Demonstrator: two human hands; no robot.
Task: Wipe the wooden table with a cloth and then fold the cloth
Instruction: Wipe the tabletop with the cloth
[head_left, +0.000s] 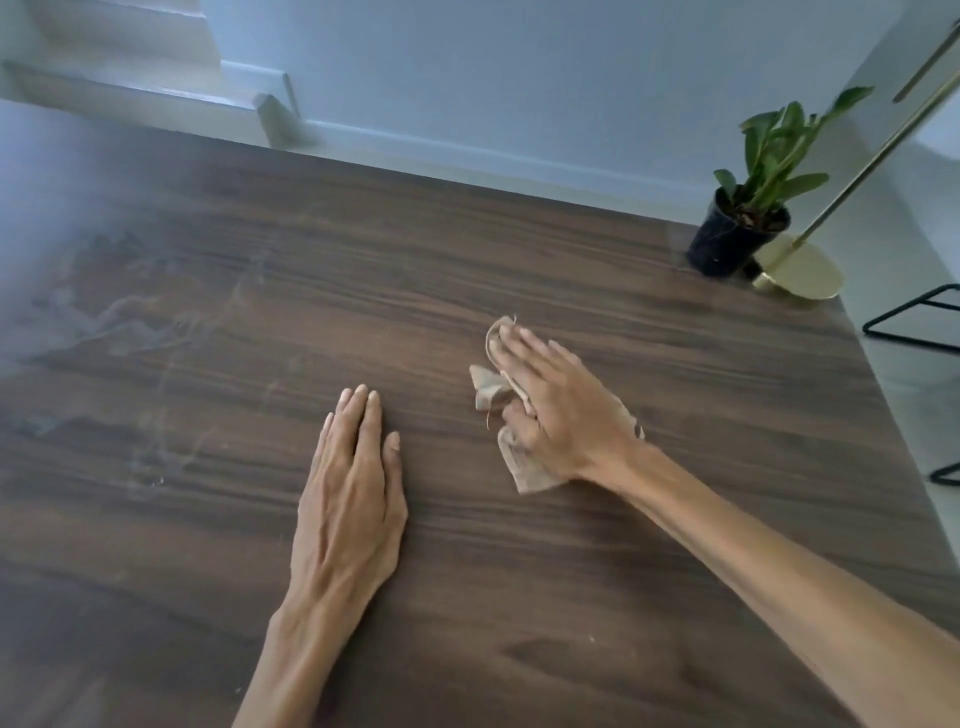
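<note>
A dark wooden table (519, 260) fills the view. A small crumpled beige cloth (488, 387) lies on it right of centre. My right hand (561, 410) lies on top of the cloth with straight fingers, pressing it to the wood; much of the cloth is hidden under the palm. My left hand (353, 493) rests flat on the bare table to the left of the cloth, fingers together, holding nothing. Pale streaks and smears (130, 322) mark the table's left part.
A potted green plant (737, 234) in a black pot stands at the far right corner, beside a brass lamp base (800, 270) with a slanted rod. Black metal legs (914, 317) stand on the floor past the right edge. A white wall runs behind the table.
</note>
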